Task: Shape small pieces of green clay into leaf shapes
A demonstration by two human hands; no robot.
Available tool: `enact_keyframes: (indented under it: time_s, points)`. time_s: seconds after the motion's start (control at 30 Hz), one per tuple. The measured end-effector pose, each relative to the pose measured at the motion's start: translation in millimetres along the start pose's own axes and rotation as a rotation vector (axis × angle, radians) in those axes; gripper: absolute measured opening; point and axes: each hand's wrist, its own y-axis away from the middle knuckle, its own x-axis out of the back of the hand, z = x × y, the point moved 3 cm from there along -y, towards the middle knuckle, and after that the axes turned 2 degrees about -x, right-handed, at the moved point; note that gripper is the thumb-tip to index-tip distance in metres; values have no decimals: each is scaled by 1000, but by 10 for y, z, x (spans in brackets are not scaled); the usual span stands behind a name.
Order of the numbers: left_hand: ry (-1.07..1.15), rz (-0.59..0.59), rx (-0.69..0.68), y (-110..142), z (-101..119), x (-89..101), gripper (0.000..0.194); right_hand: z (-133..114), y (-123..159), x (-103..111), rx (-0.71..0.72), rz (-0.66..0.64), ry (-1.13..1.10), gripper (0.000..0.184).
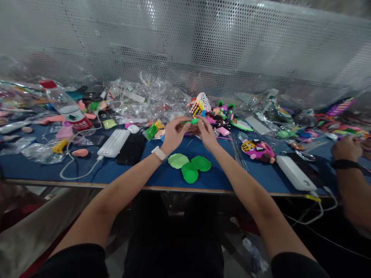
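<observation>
Clay (pixel 193 121), judging by its soft look, shows as a small bright green piece between my two hands, a little above the worktop (pixel 29 166). My left hand (pixel 175 133) pinches one end and my right hand (pixel 208 134) grips the other, fingers curled in so that, I judge, the soft stuff is supported from both sides rather than sagging. How hard each presses I cannot tell, as the fingers cover much of the piece. My forearms come in from either side and frame three flat shapes on the worktop: a pale green disc (pixel 177 160), a darker green disc (pixel 190 172) nearest the edge, and a second dark disc (pixel 202 163), their inner ends meeting. They lie flat near the front edge, probably so that I can see and reach them easily and nothing creases them. Off to my left a white power bank (pixel 114 143) sits beside a black phone (pixel 131 148), its cable looping over the worktop; to my right lies a purple figure (pixel 257 150). Crumpled plastic wrapping (pixel 162 92) is heaped at the back, likely pushed there to spare the nearer working area.
</observation>
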Motion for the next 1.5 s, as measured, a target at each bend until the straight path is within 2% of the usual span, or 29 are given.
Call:
enact_keyframes:
  time_s: [0.2,0.3,0.43,0.53,0.6,0.7,0.77,0.83,0.93,1.2,1.33,1.5]
  points:
    - [54,-18,1,37,-61,-33,46,-42,33,-49,15,73,-111,79]
    - [23,-46,-4,32,-66,-22,36,-49,24,-33,-21,70,-153,73]
    - [-81,-147,-123,24,4,-23,18,-15,-17,46,-94,110,-188,65]
    - [-122,-192,-156,59,31,-57,20,5,-33,99,-111,148,-127,69]
    - [-65,-138,-81,89,-25,-74,38,1,-27,100,-95,142,-103,73]
    - [73,-8,118,120,-219,-91,61,-20,-2,66,-46,105,-69,79]
    - [128,21,222,122,-353,-108,61,-28,11,45,-7,88,-34,78]
    - [174,-7,294,114,-440,-127,57,-23,13,42,23,88,-6,75]
    - [255,-41,366,102,-466,-132,55,8,-3,64,15,106,31,70]
    - [256,-6,376,100,-419,-81,55,-11,7,44,-39,154,15,64]
    - [247,-36,374,90,-408,-88,53,-50,22,26,-33,178,-22,62]
    - [186,-72,308,68,-331,-92,46,-57,5,33,3,150,22,62]
